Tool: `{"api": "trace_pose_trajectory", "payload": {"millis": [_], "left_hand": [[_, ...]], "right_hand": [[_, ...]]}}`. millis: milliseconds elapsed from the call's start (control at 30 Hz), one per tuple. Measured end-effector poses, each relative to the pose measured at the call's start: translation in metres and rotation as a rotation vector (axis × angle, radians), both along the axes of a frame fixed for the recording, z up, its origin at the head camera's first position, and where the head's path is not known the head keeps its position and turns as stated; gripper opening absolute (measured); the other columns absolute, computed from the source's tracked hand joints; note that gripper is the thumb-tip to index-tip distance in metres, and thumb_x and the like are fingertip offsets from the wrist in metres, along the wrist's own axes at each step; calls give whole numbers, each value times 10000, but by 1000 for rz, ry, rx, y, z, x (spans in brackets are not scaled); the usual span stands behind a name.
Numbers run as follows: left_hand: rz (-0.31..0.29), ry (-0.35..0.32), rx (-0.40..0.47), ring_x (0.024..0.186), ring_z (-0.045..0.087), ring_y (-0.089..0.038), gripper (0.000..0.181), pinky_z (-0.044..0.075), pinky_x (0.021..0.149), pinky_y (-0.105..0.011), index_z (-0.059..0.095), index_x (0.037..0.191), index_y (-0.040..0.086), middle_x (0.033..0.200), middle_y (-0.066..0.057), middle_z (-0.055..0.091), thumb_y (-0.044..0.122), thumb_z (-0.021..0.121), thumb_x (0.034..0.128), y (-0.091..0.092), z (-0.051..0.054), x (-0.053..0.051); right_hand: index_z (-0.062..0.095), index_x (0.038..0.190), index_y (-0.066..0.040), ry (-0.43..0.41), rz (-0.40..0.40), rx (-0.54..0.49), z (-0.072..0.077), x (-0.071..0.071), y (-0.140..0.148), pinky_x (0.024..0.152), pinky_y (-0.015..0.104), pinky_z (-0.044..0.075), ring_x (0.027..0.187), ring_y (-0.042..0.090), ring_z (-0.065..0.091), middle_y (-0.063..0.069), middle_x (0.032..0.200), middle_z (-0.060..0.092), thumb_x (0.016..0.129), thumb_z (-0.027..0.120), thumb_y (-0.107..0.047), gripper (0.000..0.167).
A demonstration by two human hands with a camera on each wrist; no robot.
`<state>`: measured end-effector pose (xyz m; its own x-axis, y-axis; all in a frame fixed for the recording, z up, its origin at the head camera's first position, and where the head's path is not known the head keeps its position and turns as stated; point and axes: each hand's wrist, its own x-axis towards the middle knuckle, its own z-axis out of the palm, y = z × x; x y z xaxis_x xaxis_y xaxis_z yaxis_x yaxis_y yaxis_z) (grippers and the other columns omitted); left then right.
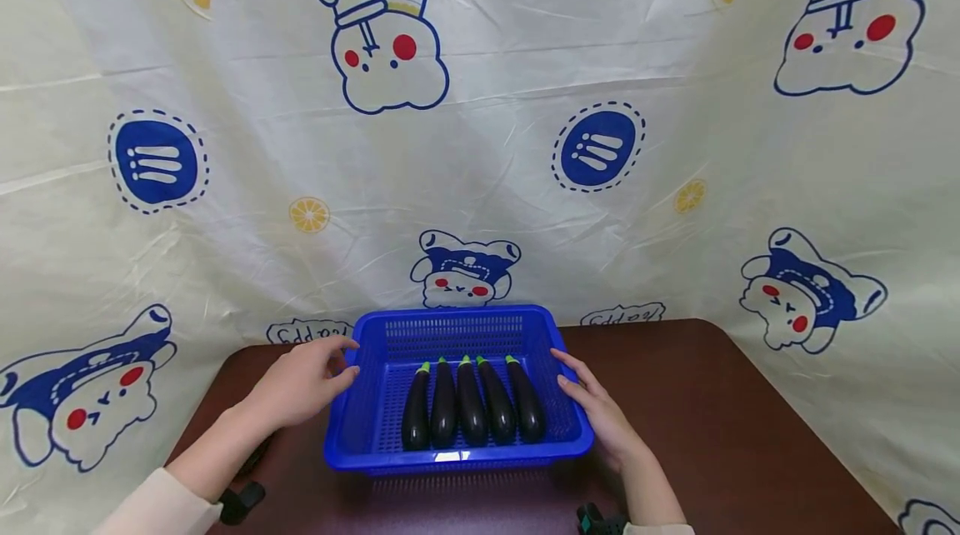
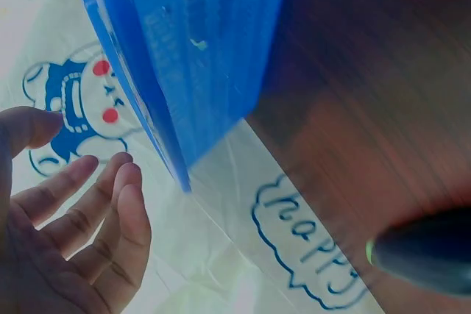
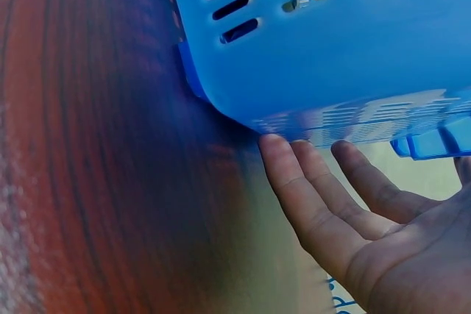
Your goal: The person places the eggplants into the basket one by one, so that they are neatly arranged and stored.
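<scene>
A blue perforated plastic basket (image 1: 517,457) rests on the dark brown table, and several dark eggplants (image 1: 472,410) lie side by side in it, green stem ends pointing away from me. My left hand (image 1: 307,377) hovers by the basket's left rim; the left wrist view shows its fingers loosely bent and apart from the wall. Along the right side, my right hand (image 1: 603,418) has its extended fingertips (image 3: 277,151) at the outside wall, holding nothing. Another dark eggplant (image 2: 427,251) lies on the table by my left wrist, mostly hidden by the arm in the head view.
A brown wooden table (image 1: 675,402) with rounded far corners stretches out on both sides of the basket. Right behind its far edge hangs a pale printed curtain (image 1: 510,185), which also covers both sides. Dark straps (image 1: 242,503) sit on both wrists.
</scene>
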<state>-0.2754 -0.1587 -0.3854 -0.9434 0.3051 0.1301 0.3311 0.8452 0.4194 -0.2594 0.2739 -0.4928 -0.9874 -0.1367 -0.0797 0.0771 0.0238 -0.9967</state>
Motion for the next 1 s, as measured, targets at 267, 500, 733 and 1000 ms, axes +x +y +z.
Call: {"api": "trace_pose_trajectory", "payload": {"millis": [267,500,733,1000], "left_hand": [[40,-3,-23,742,614,-91,379,496,671,-350,656,1317,121,933,33,719,326,664,999,-34,3,-6],[71,9,-65,753,626,-113,394,504,674,-373,654,1308,95,915,27,718,340,661,999,-57,-4,-11],[79,0,-67,762,628,-147,368,507,683,-394,668,1251,53,885,8,704,292,691,973,-72,-12,-13],[81,-69,-104,960,681,-296,358,553,825,-517,701,1224,33,1055,-138,733,248,731,939,-87,-25,-16]], "right_hand": [[367,1577,-368,-5,1,-1,1,0,2,1013,516,538,1431,447,449,104,1683,275,1080,496,-422,517],[361,1584,-366,-15,8,-10,-2,0,1,984,474,556,1406,416,481,99,1676,292,1079,500,-420,526],[367,1579,-369,-13,3,-14,-2,0,1,975,475,560,1403,425,483,101,1674,300,1076,506,-420,525],[358,1584,-364,-11,10,-8,-2,-1,1,978,476,556,1407,421,474,97,1679,281,1080,498,-418,526]]}}
